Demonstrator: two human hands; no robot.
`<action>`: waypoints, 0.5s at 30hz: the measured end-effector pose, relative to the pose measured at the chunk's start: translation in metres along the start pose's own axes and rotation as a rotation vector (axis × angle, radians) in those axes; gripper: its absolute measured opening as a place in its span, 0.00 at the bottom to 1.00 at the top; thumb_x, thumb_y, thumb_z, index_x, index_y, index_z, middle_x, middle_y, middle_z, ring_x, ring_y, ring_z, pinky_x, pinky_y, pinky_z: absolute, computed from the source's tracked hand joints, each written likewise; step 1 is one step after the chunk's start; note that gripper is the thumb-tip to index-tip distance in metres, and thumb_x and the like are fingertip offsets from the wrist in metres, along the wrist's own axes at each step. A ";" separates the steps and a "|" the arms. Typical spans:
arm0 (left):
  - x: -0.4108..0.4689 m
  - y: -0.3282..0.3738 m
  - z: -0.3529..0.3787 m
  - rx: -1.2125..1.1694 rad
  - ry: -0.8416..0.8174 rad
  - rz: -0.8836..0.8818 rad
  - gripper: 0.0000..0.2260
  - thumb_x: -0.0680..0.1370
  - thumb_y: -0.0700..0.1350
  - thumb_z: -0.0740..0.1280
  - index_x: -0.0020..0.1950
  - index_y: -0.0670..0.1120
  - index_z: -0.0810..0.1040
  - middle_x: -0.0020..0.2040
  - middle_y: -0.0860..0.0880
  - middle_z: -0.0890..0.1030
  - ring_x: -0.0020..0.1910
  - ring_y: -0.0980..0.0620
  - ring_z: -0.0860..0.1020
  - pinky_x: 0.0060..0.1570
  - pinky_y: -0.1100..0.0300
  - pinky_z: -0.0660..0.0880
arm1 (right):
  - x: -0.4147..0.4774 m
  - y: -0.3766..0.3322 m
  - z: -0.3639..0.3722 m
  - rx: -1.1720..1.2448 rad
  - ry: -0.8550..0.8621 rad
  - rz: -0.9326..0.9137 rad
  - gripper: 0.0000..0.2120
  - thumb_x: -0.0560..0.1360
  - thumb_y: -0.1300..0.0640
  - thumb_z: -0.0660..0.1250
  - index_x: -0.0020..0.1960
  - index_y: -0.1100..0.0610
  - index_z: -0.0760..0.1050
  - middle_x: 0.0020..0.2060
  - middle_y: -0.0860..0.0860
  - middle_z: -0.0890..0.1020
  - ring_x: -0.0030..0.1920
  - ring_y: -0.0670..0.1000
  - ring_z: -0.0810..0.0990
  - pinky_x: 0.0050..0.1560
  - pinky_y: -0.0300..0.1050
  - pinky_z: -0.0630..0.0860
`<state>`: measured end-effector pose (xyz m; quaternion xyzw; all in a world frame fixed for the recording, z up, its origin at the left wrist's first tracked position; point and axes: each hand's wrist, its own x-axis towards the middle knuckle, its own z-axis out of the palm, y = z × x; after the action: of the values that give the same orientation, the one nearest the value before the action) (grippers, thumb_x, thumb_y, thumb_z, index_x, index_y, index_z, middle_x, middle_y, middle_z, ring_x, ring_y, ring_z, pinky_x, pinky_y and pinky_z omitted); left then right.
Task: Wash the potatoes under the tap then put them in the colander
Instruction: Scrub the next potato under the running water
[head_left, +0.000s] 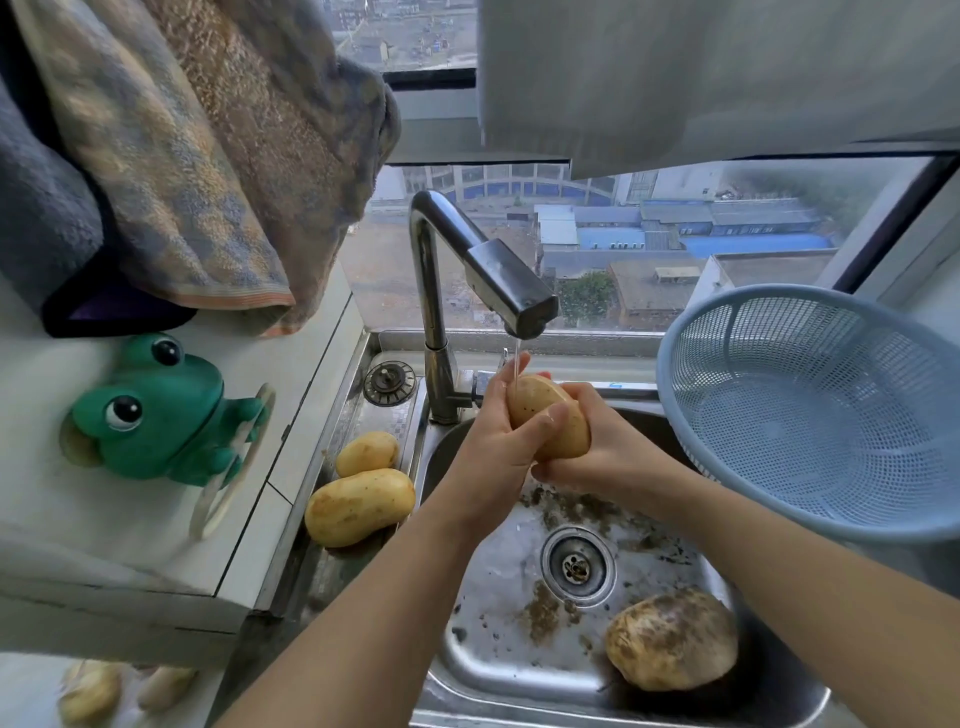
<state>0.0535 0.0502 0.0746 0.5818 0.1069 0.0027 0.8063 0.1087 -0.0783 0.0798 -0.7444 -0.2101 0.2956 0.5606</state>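
Forearms (395, 597) cross the sink (493, 587); left hand (493, 415) and right hand (613, 441) clasp a potato (532, 402) under the tap (519, 280), its length slanting down-right.

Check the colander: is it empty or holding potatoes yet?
Empty: the colander shows only bare blue mesh inside, with nothing lying in it.

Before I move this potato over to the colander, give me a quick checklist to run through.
1. Potato gripped by left hand and right hand: ok.
2. Water from the tap landing on it: ok.
3. Skin rinsed all round: cannot tell, underside hidden.
4. Colander has room: ok, nothing in it.
5. Muddy potato in the sink washed: not ok.
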 end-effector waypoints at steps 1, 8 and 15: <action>-0.002 0.001 0.001 0.008 0.019 0.018 0.22 0.72 0.48 0.72 0.64 0.60 0.70 0.65 0.47 0.73 0.62 0.46 0.77 0.63 0.47 0.74 | 0.000 0.001 0.002 -0.004 0.022 0.003 0.34 0.63 0.60 0.79 0.62 0.51 0.66 0.49 0.55 0.80 0.41 0.49 0.82 0.43 0.45 0.82; 0.009 0.007 0.014 -0.032 0.405 0.067 0.04 0.81 0.47 0.63 0.52 0.49 0.75 0.50 0.44 0.80 0.46 0.47 0.80 0.46 0.53 0.81 | -0.004 -0.006 0.026 -0.194 0.242 -0.078 0.33 0.65 0.58 0.78 0.61 0.46 0.62 0.48 0.46 0.75 0.45 0.46 0.80 0.39 0.35 0.79; 0.009 0.019 0.008 -0.146 0.321 -0.097 0.12 0.83 0.51 0.57 0.52 0.47 0.77 0.56 0.42 0.80 0.56 0.42 0.79 0.59 0.41 0.76 | -0.003 -0.012 0.013 -0.100 0.114 -0.017 0.31 0.67 0.57 0.78 0.63 0.51 0.63 0.48 0.54 0.78 0.39 0.49 0.80 0.38 0.42 0.80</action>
<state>0.0654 0.0503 0.0930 0.5078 0.2617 0.0643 0.8183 0.0980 -0.0669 0.0894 -0.7853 -0.1986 0.2374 0.5362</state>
